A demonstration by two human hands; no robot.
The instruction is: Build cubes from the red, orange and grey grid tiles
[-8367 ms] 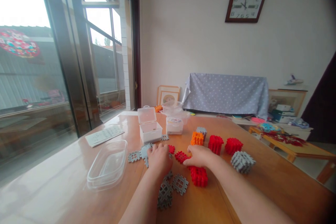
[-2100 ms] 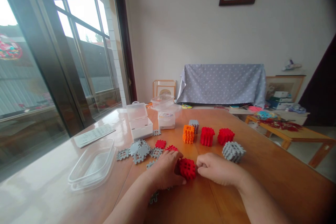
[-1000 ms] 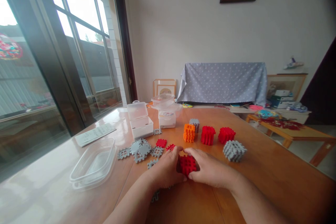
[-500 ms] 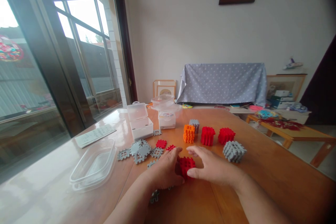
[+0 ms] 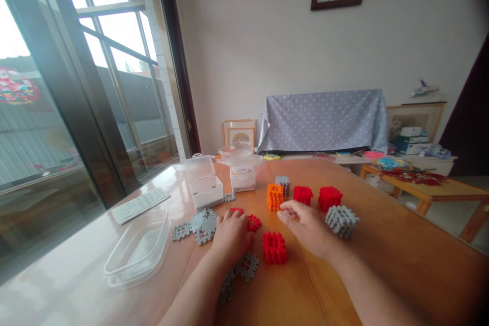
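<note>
Both hands have parted from the red toothed plastic cube since half a second ago; it now stands free on the brown wooden worktop, between the forearms. Away to the left, the left hand has shifted over the scattered pieces, palm down and fingers bent; its underside is hidden, so I cannot tell how closed that grip is or whether it holds anything. Just beside its fingers lies a loose red toothed plastic square, with another red square partly covered beyond the fingertips. Flat grey toothed plastic squares overlap to its left, and a grey windowed square lies by the wrist.

Farther forward than before, the right hand has its fingers curled and thumb near the forefinger; I cannot tell whether that grip has hold of anything. It is near the orange toothed plastic block, in front of a red toothed block. A grey toothed block stands to its right. At far left are a clear plastic tray and a pale printed sheet.
</note>
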